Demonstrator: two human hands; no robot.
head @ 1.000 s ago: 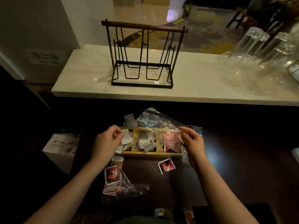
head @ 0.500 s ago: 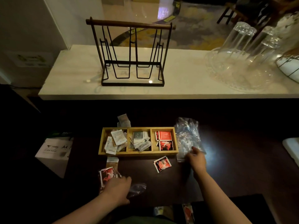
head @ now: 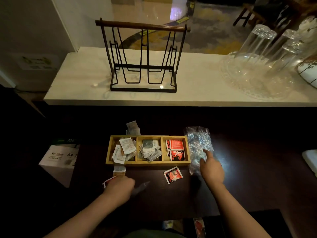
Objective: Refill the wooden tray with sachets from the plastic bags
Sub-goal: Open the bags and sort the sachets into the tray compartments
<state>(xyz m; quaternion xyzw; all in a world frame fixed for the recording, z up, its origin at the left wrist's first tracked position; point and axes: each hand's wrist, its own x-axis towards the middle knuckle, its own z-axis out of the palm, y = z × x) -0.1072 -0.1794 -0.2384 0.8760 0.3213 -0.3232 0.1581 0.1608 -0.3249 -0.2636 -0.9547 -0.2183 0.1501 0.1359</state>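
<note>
The wooden tray [head: 148, 163] sits on the dark table and has three compartments: white sachets [head: 125, 147] on the left, grey ones [head: 150, 148] in the middle, red ones [head: 175, 149] on the right. My right hand [head: 211, 169] lies with fingers apart on a crumpled clear plastic bag [head: 199, 141] just right of the tray. My left hand [head: 120, 188] is closed over a second plastic bag [head: 141, 185] of red sachets [head: 107, 182] in front of the tray's left end. One loose red sachet [head: 173, 175] lies between my hands.
A brown-and-white sachet [head: 119, 170] lies below the tray's left corner, and white sachets [head: 133, 127] lie behind it. On the white counter [head: 77, 93] stand a black wire rack [head: 142, 60] and upturned glasses [head: 257, 48]. An A4 paper box [head: 60, 157] sits at the left.
My right hand carried the clear bag from over the tray's right compartment to the table beside it. My left hand dropped from the left compartment onto the bag of red sachets.
</note>
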